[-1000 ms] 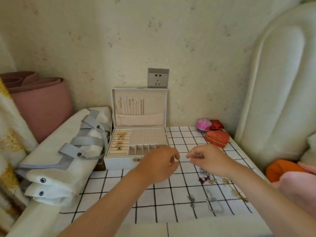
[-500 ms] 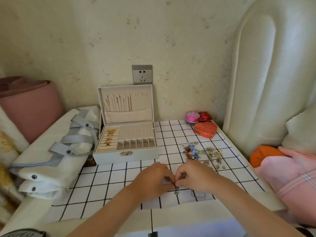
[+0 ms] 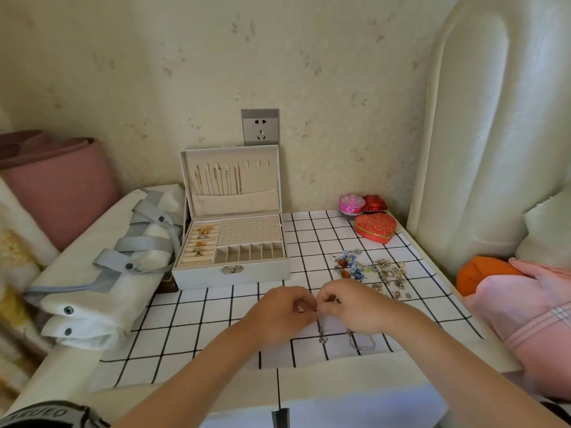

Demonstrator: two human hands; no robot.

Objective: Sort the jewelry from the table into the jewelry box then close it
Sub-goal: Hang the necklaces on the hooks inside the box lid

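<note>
My left hand [image 3: 284, 313] and right hand [image 3: 352, 307] meet fingertip to fingertip over the counter [image 3: 200, 319]. Their fingers are curled, and both pinch a thin chain [image 3: 322, 335] whose pendant dangles just below them. I think I'm working its clasp, though it's too small to be sure. A second chain [image 3: 363, 345] lies just below my right hand. Beyond that hand sits the pile [image 3: 370, 270] of earrings and charms, unsorted. Beyond my left hand the box [image 3: 200, 278] stands open, with rings in its left slots and chains hung in the lid. Next I should carry this chain to a free lid hook, keeping it untangled.
</note>
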